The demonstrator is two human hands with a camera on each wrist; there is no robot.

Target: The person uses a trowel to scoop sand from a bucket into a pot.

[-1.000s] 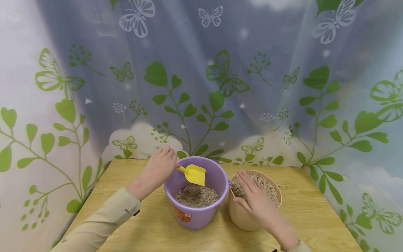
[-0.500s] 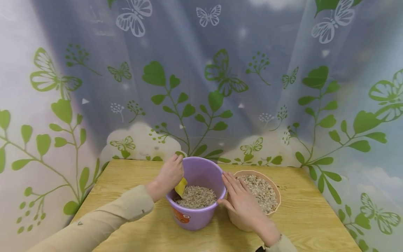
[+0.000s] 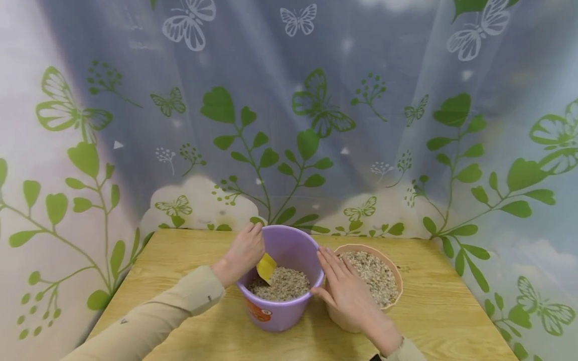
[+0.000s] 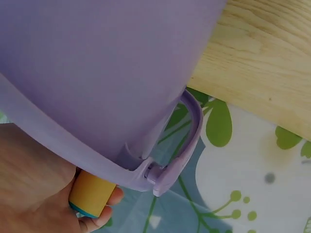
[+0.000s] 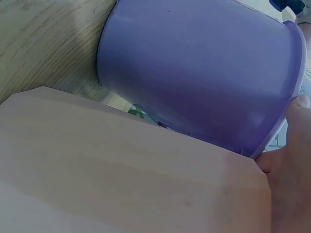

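My left hand (image 3: 241, 253) is at the left rim of a purple bucket (image 3: 282, 317) and grips a small yellow shovel (image 3: 266, 267). The blade slants down, its tip at the gravel (image 3: 289, 285) inside the bucket. In the left wrist view the shovel's orange handle (image 4: 95, 194) shows, with a teal end and fingers curled around it. My right hand (image 3: 349, 291) has its fingers extended and touches the bucket's right rim, thumb included. It lies partly over a beige faceted pot (image 3: 337, 316) full of similar gravel (image 3: 372, 276).
Both containers stand side by side on a wooden table (image 3: 438, 301). A curtain (image 3: 384, 125) printed with leaves and butterflies hangs behind and beside it. The bucket's purple carrying handle (image 4: 192, 131) sticks out below the rim in the left wrist view.
The shovel has gone from above the bucket down to its gravel, the blade tilting downward. My right hand has shifted left from over the pot to the bucket's rim.
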